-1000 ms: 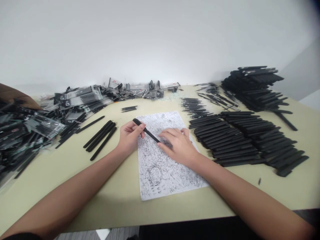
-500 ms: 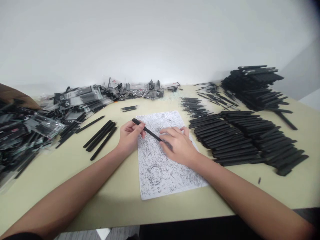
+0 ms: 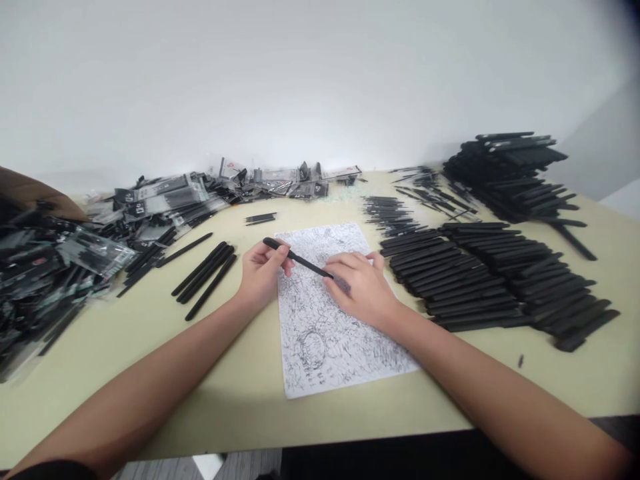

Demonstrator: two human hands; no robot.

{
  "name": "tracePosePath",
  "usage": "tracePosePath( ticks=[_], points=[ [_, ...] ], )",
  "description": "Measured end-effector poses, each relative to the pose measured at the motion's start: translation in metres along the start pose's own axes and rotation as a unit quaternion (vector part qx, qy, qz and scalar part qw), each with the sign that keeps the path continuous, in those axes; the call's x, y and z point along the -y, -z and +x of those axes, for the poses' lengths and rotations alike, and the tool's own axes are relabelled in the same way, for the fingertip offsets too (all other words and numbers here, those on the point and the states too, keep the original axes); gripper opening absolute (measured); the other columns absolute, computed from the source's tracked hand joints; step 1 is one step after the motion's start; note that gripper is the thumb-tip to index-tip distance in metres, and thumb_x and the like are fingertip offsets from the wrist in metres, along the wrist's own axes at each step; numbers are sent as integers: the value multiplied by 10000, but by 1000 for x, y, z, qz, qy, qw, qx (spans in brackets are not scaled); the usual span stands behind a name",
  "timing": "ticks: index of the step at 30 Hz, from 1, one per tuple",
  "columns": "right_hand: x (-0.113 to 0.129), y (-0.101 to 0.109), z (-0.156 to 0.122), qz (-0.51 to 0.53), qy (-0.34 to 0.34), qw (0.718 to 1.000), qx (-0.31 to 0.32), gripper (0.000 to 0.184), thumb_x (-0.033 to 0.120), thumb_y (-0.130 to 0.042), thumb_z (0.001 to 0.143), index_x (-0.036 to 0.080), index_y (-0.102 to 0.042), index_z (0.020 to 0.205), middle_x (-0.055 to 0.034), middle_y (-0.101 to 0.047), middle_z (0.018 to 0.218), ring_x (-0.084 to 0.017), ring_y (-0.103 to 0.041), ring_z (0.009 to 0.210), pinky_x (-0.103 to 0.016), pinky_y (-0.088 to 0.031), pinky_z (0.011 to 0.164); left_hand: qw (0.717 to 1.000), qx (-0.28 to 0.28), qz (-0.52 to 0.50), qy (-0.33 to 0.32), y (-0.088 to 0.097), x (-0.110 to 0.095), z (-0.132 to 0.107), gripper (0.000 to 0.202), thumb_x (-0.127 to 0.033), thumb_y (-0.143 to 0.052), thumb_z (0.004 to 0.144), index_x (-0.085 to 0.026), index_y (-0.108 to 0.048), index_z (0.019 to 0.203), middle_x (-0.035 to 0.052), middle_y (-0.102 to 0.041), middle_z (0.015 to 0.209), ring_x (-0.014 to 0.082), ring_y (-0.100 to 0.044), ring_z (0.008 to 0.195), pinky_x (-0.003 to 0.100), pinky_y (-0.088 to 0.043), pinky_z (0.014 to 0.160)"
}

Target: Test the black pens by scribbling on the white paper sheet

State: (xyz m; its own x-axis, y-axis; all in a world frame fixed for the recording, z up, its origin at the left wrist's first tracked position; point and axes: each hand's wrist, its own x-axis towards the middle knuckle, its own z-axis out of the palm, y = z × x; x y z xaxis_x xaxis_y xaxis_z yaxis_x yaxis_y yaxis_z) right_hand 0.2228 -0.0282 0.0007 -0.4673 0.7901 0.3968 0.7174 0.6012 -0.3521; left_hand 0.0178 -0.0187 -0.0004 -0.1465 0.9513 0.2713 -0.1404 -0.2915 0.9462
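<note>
A slim black pen (image 3: 300,259) is held between both hands over a white sheet covered in black scribbles (image 3: 335,333). My left hand (image 3: 263,273) pinches the pen's cap end at the sheet's left edge. My right hand (image 3: 363,287) grips the other end, fingers curled, resting on the paper. The sheet lies on a pale yellow table (image 3: 150,360).
Rows of black pens (image 3: 490,280) lie right of the sheet, with a taller stack (image 3: 510,173) behind. A few loose pens (image 3: 205,277) lie left of my left hand. Plastic pen packets (image 3: 75,247) are heaped at the left and along the back wall.
Both hands and the pen have shifted slightly right and away; the pen lies a little flatter. The grip is unchanged.
</note>
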Motion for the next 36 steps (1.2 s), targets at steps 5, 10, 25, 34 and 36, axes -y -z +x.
tracePosePath(
  ticks=[5,10,25,34,36],
  points=[
    [-2,-2,1,10,-5,1000,-22,134,302,-565,884,228,-672,852,1,-724,1024,-204,-619,923,-402,-217,878,1000,-11,-2,9,-2,-3,0,309,-454,-757,719,-167,-645,748,-11,-614,501,99,-527,396,243,-431,445],
    [-3,-4,2,15,-49,998,-37,80,284,-613,833,221,-612,783,19,-720,906,-206,-627,883,-393,-216,865,1000,-16,7,11,-2,-2,-1,331,-477,-763,698,-167,-653,734,-13,-612,494,97,-518,393,245,-425,454],
    [2,-2,2,28,-37,998,-37,180,383,-585,866,240,-670,933,3,-728,946,-166,-639,753,-357,-260,822,999,-38,-19,29,-3,-3,0,388,-505,-770,682,-150,-633,751,-6,-627,533,94,-530,391,237,-429,452],
    [1,-1,3,39,-64,997,-9,137,299,-593,847,231,-660,748,21,-728,821,-169,-625,757,-357,-232,805,999,-38,-7,32,-2,-2,1,340,-477,-753,715,-159,-635,743,-13,-617,525,88,-530,389,227,-426,445],
    [0,-1,3,40,-87,995,-7,118,278,-627,816,223,-636,713,31,-711,789,-156,-609,716,-350,-235,802,999,-43,-4,31,-2,-2,1,335,-477,-745,726,-165,-623,718,-19,-608,511,86,-527,387,224,-422,445]
  ],
)
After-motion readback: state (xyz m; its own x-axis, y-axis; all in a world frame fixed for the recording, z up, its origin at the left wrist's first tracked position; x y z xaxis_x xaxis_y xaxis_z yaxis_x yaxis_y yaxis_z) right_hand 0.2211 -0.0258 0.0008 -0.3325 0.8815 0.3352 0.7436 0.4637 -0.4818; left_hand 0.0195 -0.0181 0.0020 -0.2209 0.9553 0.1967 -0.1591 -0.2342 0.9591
